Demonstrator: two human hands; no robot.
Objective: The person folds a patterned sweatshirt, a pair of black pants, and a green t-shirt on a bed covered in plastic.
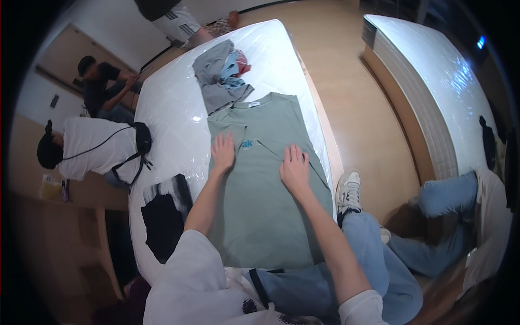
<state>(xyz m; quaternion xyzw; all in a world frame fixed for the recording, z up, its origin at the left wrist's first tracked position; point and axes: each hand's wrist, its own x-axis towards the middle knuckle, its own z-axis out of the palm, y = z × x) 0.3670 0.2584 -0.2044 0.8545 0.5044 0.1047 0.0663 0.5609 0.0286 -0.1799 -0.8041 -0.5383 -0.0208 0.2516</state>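
Note:
A sage-green T-shirt (260, 216) lies spread on the plastic-covered mattress (168, 97), its collar toward the far end and its hem near my lap. On the left, a sleeve is folded inward over the chest, partly covering blue lettering. My left hand (222, 154) rests on that folded part with its fingers stretched out. Over on the right side of the shirt, my right hand (296, 169) lies with fingers extended on the cloth, near creases running to the edge. Neither hand visibly grips anything.
Beyond the collar lies a heap of grey, blue and red clothes (219, 73). Folded black cloth (163, 227) and a black-and-white folded piece (172, 190) sit left of my left arm. Other people are at the left, far end and right. A second mattress (417, 65) stands across the floor.

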